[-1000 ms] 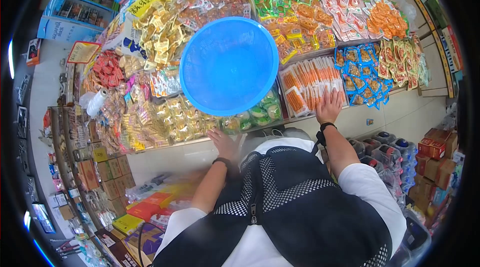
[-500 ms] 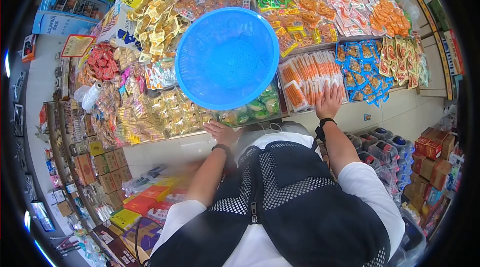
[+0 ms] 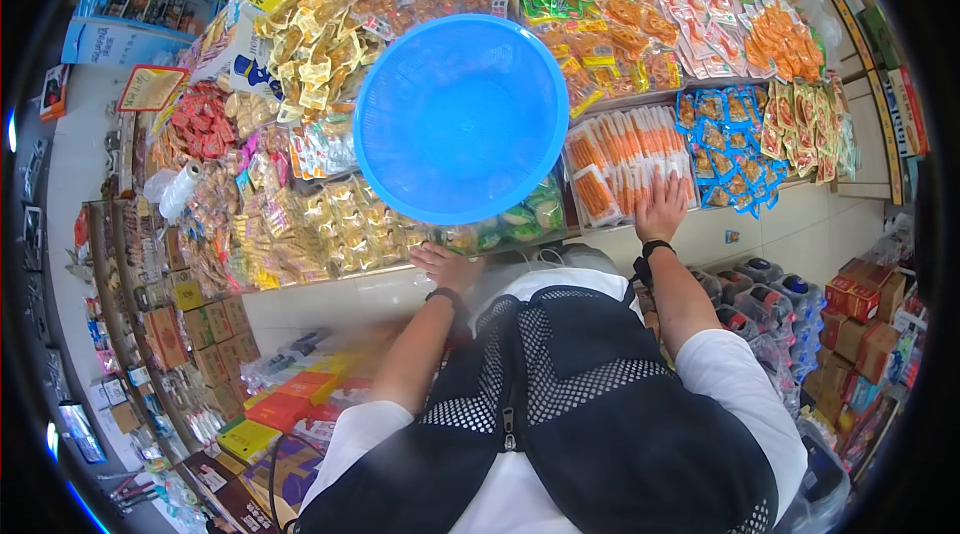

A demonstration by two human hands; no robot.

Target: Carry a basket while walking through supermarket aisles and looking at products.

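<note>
Blue basket sits w/ its open mouth up on top of the heaped snack packs in the display bin, empty, within reach of both arms. Right hand lies flat, fingers spread, on the orange-striped packets at the bin's front; it holds nothing, prob. sorting thru them. Left hand rests open on the counter edge just below the basket, gripping nothing, likely bracing the lean fwd. Boxed goods stacked at right, well apart.
</note>
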